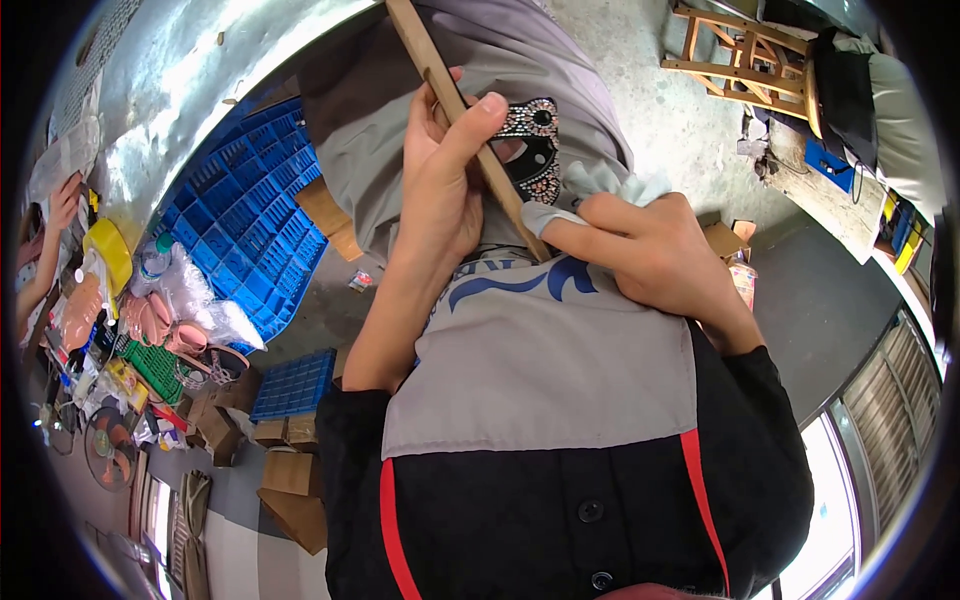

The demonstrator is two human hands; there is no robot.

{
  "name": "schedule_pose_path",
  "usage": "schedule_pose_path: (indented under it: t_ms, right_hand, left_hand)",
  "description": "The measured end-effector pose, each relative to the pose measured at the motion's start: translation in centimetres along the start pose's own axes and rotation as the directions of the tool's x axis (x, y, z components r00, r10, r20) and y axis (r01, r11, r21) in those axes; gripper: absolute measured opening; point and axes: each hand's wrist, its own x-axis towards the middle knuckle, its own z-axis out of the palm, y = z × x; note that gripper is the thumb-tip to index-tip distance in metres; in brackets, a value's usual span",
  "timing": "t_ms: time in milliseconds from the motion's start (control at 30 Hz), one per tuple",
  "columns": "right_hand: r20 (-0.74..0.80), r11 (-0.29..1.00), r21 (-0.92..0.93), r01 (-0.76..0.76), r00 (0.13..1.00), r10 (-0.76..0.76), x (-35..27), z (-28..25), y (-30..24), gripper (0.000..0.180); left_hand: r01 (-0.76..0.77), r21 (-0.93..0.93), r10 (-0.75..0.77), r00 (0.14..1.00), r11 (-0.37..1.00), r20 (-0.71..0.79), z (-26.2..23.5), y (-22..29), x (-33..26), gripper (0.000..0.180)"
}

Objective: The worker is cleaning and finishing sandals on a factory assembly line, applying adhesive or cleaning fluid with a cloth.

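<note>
Beaded piece beside stick, blue crates

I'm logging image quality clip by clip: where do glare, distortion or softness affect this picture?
Head view: glare streaks the curved metal surface; head view: the opening at lower right is blown out to white; head view: fisheye bending and black corners, rim clutter hard to read; head view: left hand, right hand and wooden strip look fairly sharp.

Beyond our right hand, we are finding room over concrete floor; leftward, a wooden bar is blocking us.
</note>
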Motion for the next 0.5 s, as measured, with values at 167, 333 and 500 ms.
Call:
schedule_pose_path:
  t_ms: [167,333,500]
  right_hand:
    - [-0.168,0.999,0.013,-0.03,0.985,0.032,2.2,1.2,0.3,0.047]
    - [-0.06,0.999,-0.008,-0.035,0.998,0.035,-0.2,1.7,1.3,0.045]
    - [-0.087,0.998,0.068,-0.02,0.996,0.026,-1.0,1.3,0.6,0.048]
  left_hand:
    - [0.018,0.023,-0.018,1.0,1.0,0.018,0.0,0.5,0.0,0.07]
    - [0.035,-0.025,-0.034,0.999,0.999,0.042,-0.3,0.3,0.0,0.068]
    - [0.031,-0.043,-0.029,0.998,0.999,0.05,-0.2,0.3,-0.2,0.066]
